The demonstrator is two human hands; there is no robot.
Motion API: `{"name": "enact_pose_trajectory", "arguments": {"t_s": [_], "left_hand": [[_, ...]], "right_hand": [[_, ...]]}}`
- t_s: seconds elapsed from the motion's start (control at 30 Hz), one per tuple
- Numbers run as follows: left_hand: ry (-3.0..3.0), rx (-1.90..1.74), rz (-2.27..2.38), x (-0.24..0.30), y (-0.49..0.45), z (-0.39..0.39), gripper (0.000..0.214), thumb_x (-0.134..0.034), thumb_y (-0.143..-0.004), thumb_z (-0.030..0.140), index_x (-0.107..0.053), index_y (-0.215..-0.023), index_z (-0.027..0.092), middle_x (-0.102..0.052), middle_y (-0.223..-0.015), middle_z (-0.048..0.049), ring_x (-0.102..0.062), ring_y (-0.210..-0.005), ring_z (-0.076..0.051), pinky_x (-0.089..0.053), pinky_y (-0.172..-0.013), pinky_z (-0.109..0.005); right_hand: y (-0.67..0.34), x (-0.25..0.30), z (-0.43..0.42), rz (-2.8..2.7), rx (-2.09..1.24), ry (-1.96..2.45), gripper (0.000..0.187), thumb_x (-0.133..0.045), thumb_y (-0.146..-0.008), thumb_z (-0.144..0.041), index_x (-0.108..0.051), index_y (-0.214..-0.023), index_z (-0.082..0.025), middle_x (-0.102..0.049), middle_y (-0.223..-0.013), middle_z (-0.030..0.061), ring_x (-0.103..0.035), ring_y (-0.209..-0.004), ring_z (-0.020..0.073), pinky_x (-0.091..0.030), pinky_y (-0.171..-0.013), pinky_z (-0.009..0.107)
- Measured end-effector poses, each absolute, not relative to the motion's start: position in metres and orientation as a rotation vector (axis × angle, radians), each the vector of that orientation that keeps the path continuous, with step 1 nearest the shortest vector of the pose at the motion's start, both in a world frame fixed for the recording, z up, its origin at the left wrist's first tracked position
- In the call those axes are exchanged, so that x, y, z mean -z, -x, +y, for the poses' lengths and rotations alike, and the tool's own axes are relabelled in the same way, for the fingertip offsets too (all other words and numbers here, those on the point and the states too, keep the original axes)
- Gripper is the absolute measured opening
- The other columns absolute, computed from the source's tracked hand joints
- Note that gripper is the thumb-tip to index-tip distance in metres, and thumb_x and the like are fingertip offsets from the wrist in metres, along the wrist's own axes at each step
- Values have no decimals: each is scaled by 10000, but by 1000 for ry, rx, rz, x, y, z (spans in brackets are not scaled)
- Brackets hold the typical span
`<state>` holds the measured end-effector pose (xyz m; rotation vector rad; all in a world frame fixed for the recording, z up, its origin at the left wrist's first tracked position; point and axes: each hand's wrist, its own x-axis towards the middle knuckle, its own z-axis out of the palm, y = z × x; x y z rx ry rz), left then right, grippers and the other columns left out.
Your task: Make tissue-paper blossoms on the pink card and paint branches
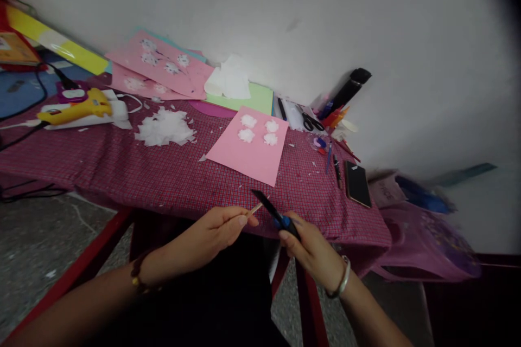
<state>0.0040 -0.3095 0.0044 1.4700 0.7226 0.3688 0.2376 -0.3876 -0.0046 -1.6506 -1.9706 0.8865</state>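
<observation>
Between the fingers of my left hand (223, 227) is a thin pale wooden stick (255, 209), its tip pointing up and to the right. My right hand (310, 246) grips a knife (266, 204) with a blue and black handle. The dark blade slants up to the left, close to the stick's tip; whether the two touch I cannot tell. Both hands are above the table's front edge. Just beyond them lies a pink sheet (248, 154) bearing several white paper puffs (246, 135).
A pile of white paper scraps (165, 127) and a yellow glue gun (77, 108) lie left on the checked tablecloth (195, 173). Pink sheets with flowers (163, 65) are behind. Scissors (312, 121), a phone (357, 183) and a pink plastic stool (419, 238) are at right.
</observation>
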Motion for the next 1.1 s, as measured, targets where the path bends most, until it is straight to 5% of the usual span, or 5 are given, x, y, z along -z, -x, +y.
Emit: {"name": "enact_pose_trajectory", "arguments": {"t_s": [0.17,0.27,0.43,0.93,1.1], "left_hand": [[-1581,-295,673,-14,1,-309,357,-356,-939,397,-614,-1015,162,-449,-658,35,-348,-578,-90,-302,-545,-205],[-1759,-435,702,-11,-2,-307,317,-364,-943,359,-602,-905,152,-534,-751,11,-440,-673,-102,-357,-647,-224],[-1911,-477,712,-2,-6,-308,297,-358,-944,322,-513,-759,149,-497,-679,17,-425,-621,-98,-325,-592,-230],[-1825,-437,725,-6,-4,-310,304,-352,-937,325,-522,-762,144,-509,-695,10,-443,-633,-102,-351,-604,-231],[-1862,-428,716,-4,1,-311,306,-346,-955,344,-545,-822,153,-521,-715,16,-455,-650,-98,-365,-607,-218]], "right_hand": [[-264,17,-374,-1729,-871,1803,306,-348,-953,-392,-467,-752,-195,-495,-655,-18,-494,-513,109,-413,-529,246],[-261,11,-382,-1734,-844,1782,288,-346,-957,-388,-466,-776,-199,-495,-645,-21,-504,-539,116,-408,-545,245],[-231,-3,-400,-1933,-798,1754,166,-371,-960,-320,-483,-924,-203,-539,-744,-3,-532,-650,133,-405,-620,254],[-229,2,-397,-2007,-767,1828,150,-373,-957,-300,-478,-1015,-209,-578,-776,2,-562,-667,147,-408,-633,261],[-255,18,-385,-1850,-599,1915,186,-360,-956,-333,-470,-899,-194,-536,-697,-2,-543,-616,152,-406,-597,268]]}}
